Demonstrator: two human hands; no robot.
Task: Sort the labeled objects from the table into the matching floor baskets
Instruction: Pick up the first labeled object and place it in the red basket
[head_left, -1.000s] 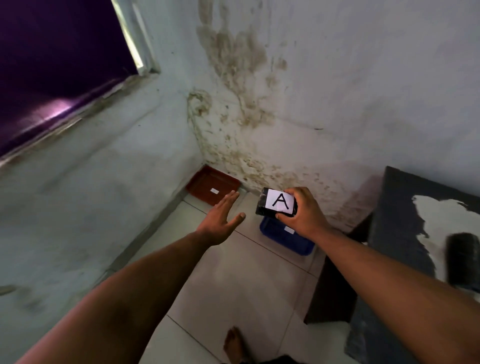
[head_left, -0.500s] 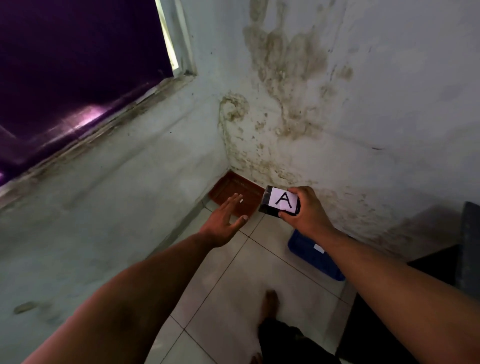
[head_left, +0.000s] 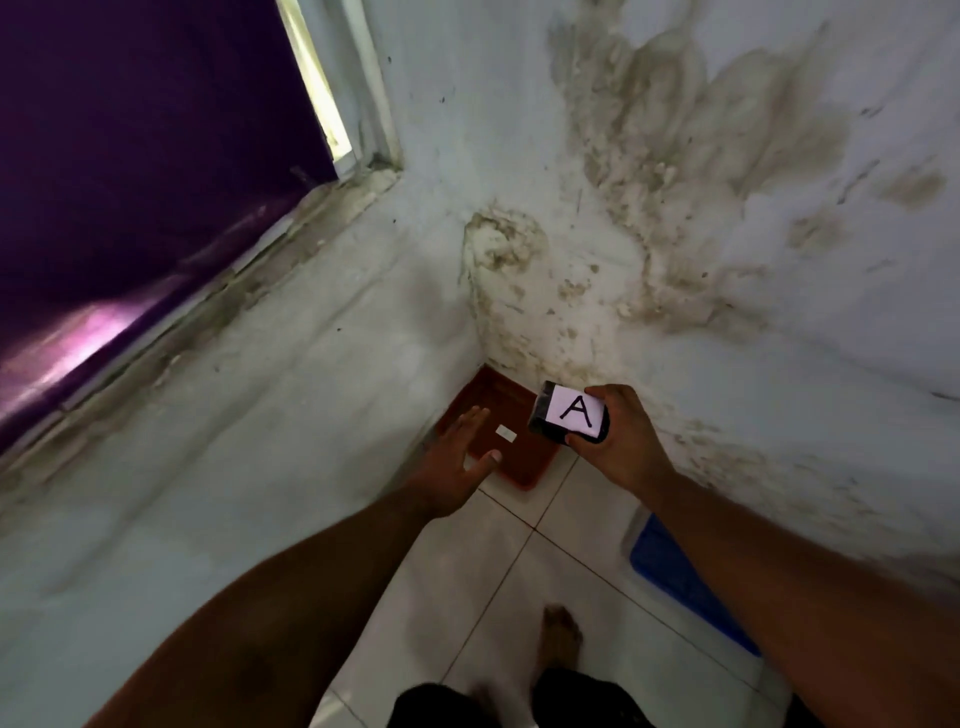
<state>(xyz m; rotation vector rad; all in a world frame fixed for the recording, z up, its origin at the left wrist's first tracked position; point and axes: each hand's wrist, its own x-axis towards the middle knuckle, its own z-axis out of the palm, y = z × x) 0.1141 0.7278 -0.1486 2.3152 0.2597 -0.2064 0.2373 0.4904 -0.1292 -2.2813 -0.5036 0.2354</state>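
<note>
My right hand (head_left: 621, 447) grips a small black box with a white label marked "A" (head_left: 569, 413), held in the air over the right edge of a red floor basket (head_left: 519, 457). The red basket sits in the room's corner and has a small white tag on it. My left hand (head_left: 457, 457) is spread open, palm down, above the basket's left side, holding nothing. A blue basket (head_left: 670, 571) lies on the floor at the right, partly hidden under my right forearm.
Stained white walls meet in the corner behind the red basket. A purple curtain (head_left: 130, 182) covers the window at the upper left. White floor tiles (head_left: 467, 597) lie below, with my bare foot (head_left: 561, 639) on them.
The view has swung left and closer to the corner. The table has left the frame. Both hands, with the box, now hang over the red basket instead of near the blue one.
</note>
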